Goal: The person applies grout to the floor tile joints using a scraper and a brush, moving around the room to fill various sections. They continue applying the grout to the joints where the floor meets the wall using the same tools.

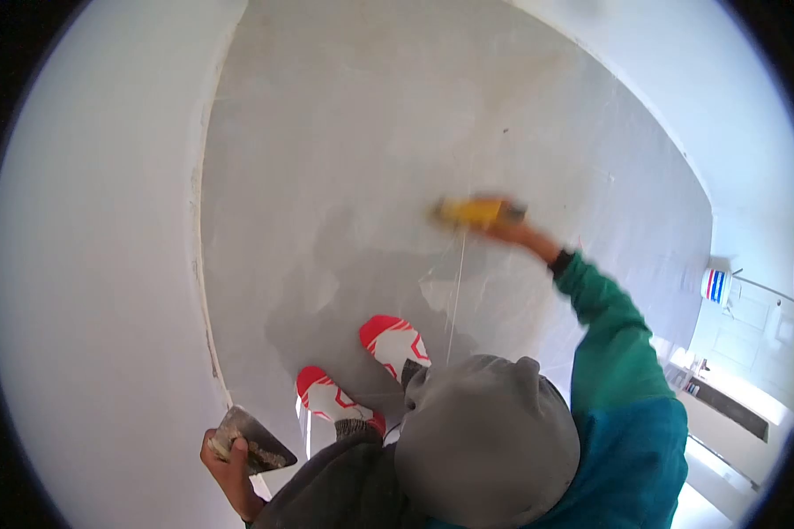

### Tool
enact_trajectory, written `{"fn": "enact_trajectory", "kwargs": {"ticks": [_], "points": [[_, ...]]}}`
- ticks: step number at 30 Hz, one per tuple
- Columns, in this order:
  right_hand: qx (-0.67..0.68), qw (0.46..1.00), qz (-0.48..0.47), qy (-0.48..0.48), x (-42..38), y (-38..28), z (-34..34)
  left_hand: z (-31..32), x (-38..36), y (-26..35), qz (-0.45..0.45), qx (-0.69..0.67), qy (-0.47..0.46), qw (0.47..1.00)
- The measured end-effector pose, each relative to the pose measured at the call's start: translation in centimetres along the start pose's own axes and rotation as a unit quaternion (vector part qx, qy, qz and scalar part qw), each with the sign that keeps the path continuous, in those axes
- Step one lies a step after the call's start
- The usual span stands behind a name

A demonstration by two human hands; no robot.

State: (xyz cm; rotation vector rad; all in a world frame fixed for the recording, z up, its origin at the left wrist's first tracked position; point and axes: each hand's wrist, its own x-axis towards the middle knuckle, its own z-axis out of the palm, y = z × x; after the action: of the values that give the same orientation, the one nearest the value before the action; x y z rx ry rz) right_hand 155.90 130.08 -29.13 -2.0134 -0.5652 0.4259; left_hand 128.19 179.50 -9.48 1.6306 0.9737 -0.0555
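Note:
My left hand (231, 474), low at the left, is closed round a flat dark metal plate (269, 448) with pale, crumbly material on it. My right hand (506, 229) reaches out over the grey surface (370, 132), closed on a yellow tool (472, 212) with a dark end. Motion smears both the tool and the fingers, so whether the tool touches the surface cannot be told. A thin pale line (457, 291) runs along the surface below the tool.
Two feet in red and white socks (394, 342) show below the centre, beside a grey cap (490, 441). A pale wall (106, 247) stands at the left. Far right are a white bucket with coloured stripes (715, 286), a white door (750, 322) and a shelf-like recess (723, 406).

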Motion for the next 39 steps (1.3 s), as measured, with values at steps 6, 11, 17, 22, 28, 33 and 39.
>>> {"fn": "enact_trajectory", "kwargs": {"ticks": [6, 11, 17, 22, 28, 33, 39], "points": [[-0.481, 0.870, -0.042, 0.102, 9.6, -4.4, -12.9, 0.2, 1.1, 1.9, 0.068, 0.019, -0.082, 0.994], [-0.178, 0.980, -0.045, -0.079, 0.4, -9.2, 4.7, 0.0, 1.3, 0.4, 0.041, -0.009, -0.061, 0.997], [-0.231, 0.962, 0.131, -0.063, 9.6, -6.8, 2.0, 0.0, 1.3, 1.6, 0.022, 0.017, -0.072, 0.997], [-0.502, 0.853, -0.009, 0.140, 16.7, -3.8, -8.8, -0.3, 1.6, 0.7, 0.052, 0.001, -0.057, 0.997], [-0.298, 0.938, -0.176, -0.010, 8.3, -5.0, 5.0, -0.6, 1.1, 0.0, 0.020, 0.010, -0.050, 0.999], [-0.414, 0.894, 0.145, 0.098, 14.2, -0.3, -8.6, -0.3, 1.0, 0.8, 0.020, -0.003, -0.056, 0.998], [-0.387, 0.909, 0.022, 0.153, 10.6, -2.4, -12.1, -0.4, 1.0, 0.5, 0.046, 0.025, -0.078, 0.996]]}}
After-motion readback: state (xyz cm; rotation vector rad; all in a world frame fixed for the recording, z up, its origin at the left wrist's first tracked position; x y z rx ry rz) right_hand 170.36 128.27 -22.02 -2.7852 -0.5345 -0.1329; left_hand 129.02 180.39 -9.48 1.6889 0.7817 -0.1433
